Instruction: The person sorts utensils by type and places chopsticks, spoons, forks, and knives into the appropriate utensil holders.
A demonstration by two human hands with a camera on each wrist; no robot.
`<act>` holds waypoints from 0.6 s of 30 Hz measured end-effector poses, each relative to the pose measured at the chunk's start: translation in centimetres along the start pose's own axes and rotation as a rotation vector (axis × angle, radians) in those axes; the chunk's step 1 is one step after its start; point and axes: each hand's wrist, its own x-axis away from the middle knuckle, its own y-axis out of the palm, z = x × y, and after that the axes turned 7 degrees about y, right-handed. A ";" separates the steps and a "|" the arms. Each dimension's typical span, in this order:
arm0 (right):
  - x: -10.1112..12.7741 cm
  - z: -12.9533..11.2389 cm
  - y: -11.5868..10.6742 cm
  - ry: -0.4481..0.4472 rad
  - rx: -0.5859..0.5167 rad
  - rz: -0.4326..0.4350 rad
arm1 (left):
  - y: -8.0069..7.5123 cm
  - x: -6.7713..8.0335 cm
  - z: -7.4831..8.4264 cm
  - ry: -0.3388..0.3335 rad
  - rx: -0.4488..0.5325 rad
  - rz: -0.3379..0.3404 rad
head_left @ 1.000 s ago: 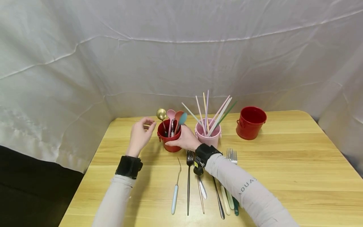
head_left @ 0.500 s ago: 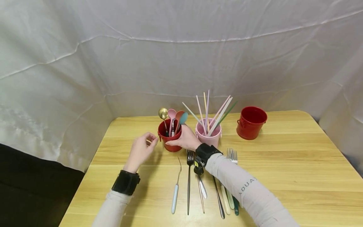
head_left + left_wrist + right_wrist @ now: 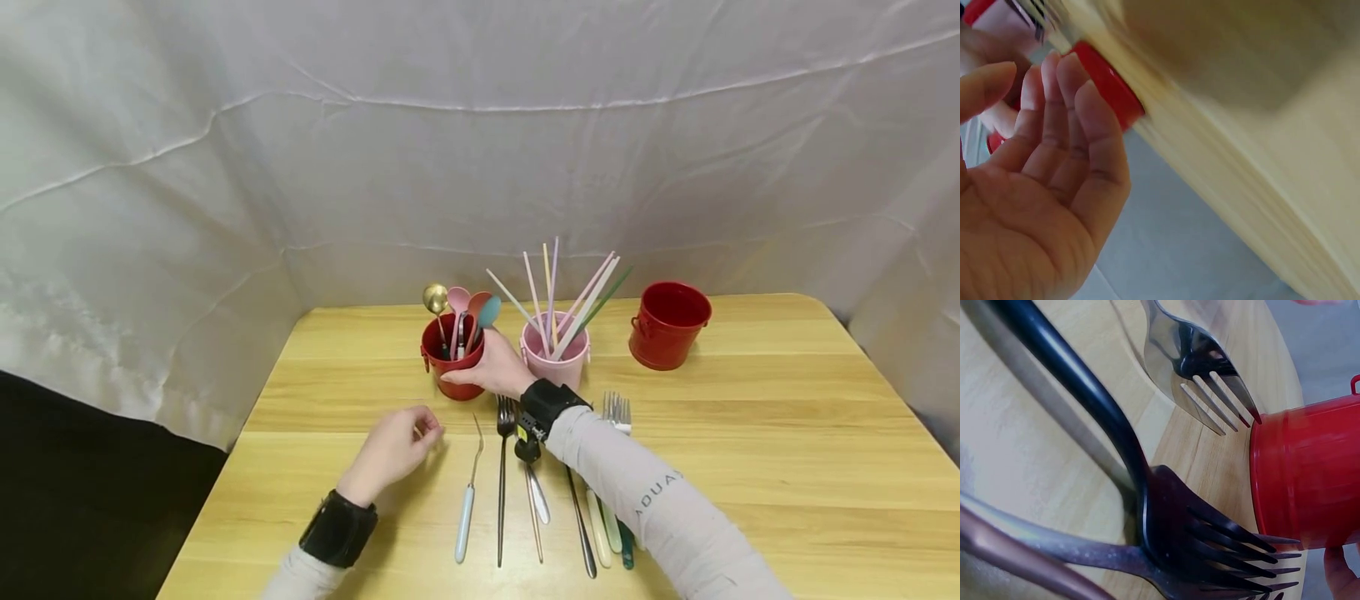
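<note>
My right hand point(image 3: 498, 367) grips the left red bucket point(image 3: 453, 379) by its right side and front. Gold, pink, orange and blue spoons point(image 3: 478, 305) stand in that bucket, heads up, with another metal utensil among them. My left hand point(image 3: 397, 450) hovers over the table in front of it, fingers loosely bent and holding nothing. Nearest to it lies a fork with a pale blue handle point(image 3: 464, 525). A black fork point(image 3: 502, 479) lies just right of that one. In the right wrist view, forks point(image 3: 1179, 537) overlap close to the red bucket point(image 3: 1310, 469).
A pink bucket point(image 3: 558, 371) of several coloured straws stands right of the gripped bucket. Farther right is a second red bucket point(image 3: 663, 346). More cutlery point(image 3: 597, 525) lies partly under the right forearm. Grey cloth point(image 3: 480, 183) hangs behind the wooden table point(image 3: 765, 433).
My left hand has moved away from the bucket's left side, towards me and slightly right, to beside the blue-handled fork. My right hand keeps its grip on the bucket.
</note>
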 end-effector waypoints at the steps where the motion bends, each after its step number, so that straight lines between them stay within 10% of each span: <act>1: 0.0 0.1 0.0 -0.003 -0.001 0.004 | 0.3 0.2 0.1 0.011 -0.001 -0.018; 18: 0.6 -0.3 0.0 0.025 -0.024 -0.002 | 2.6 0.9 1.4 0.115 -0.023 -0.203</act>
